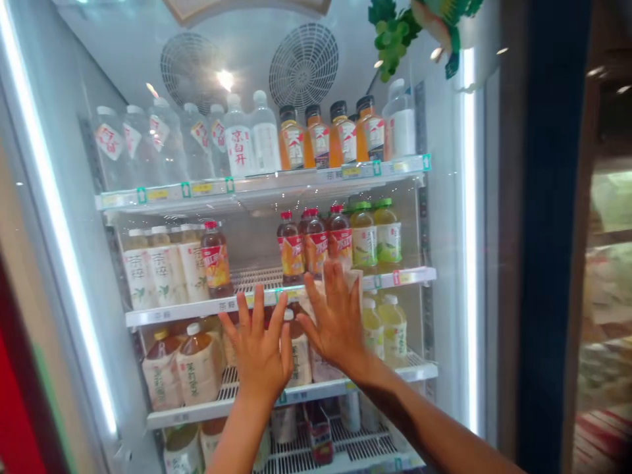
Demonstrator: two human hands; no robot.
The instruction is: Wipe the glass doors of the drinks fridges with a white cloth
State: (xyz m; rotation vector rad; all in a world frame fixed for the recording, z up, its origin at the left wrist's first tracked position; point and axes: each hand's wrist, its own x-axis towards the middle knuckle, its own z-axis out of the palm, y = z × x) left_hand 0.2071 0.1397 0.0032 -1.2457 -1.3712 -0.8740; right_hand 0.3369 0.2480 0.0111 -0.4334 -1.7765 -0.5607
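Note:
My left hand (261,355) is raised with its fingers spread, palm toward the glass door of a lit drinks fridge. It appears to hold nothing. Just to its right, my right hand (338,322) lies flat over a pale cloth (356,280), pressing it to the glass. The cloth's edges show around the fingers; the rest is hidden behind the hand. Behind the glass, near the fingertips, stand red-capped tea bottles (290,247) and green-capped bottles (364,234) on the middle shelf.
Clear-water bottles (239,138) and black-capped orange bottles (316,135) line the top shelf. White-wrapped bottles (160,266) stand at middle left, with brown drinks (197,362) below. Bright light strips (469,263) run down both sides. A grape decoration (392,39) is at upper right.

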